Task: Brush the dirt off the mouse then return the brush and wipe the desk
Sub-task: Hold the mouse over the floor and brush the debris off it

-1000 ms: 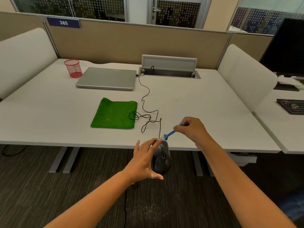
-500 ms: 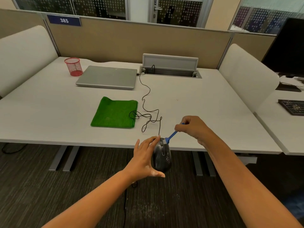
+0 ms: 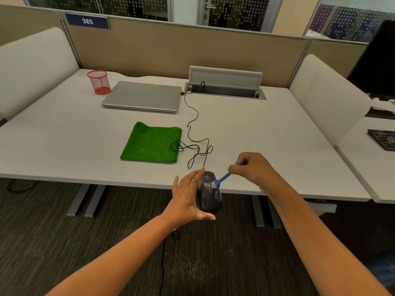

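My left hand (image 3: pixel 188 197) grips a black wired mouse (image 3: pixel 209 195) from its left side, holding it in the air just past the front edge of the white desk (image 3: pixel 64 146). My right hand (image 3: pixel 252 169) pinches a small blue brush (image 3: pixel 222 179), whose pale bristles touch the top of the mouse near its buttons. The mouse cable (image 3: pixel 192 124) runs in loops across the desk to the back. A folded green cloth (image 3: pixel 151 144) lies flat on the desk, left of the cable.
A closed grey laptop (image 3: pixel 143 96) and a red mesh cup (image 3: pixel 99 82) stand at the back left. An open cable hatch (image 3: pixel 224 85) sits at the back middle. White side panels flank the desk; a keyboard (image 3: pixel 382 138) lies on the neighbouring desk at right.
The brush has come down from beside the mouse onto its top and moved along it towards me. My left hand keeps hold of the mouse in nearly the same place.
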Tool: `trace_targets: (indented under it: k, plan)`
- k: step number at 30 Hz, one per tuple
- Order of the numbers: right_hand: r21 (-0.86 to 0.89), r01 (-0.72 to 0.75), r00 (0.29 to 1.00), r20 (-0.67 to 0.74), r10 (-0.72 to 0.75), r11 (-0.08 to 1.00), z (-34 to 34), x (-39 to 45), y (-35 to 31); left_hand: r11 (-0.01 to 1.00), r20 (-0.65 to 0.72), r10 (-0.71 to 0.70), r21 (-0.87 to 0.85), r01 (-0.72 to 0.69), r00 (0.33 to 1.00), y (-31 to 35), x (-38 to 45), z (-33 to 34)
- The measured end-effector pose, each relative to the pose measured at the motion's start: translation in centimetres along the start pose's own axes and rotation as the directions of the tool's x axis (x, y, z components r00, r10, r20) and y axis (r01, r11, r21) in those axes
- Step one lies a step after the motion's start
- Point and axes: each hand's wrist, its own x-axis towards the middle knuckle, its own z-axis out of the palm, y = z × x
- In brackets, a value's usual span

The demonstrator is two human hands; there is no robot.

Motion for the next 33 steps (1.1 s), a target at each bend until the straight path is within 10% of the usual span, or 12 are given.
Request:
trace_targets:
  k: [33]
  plan:
    - [-0.183,0.144,0.99,0.04,-0.139,0.973,0.71,-0.76,-0.78,0.996,0.032,0.024,0.081,-0.026,0.999,0.04,0.63,0.5]
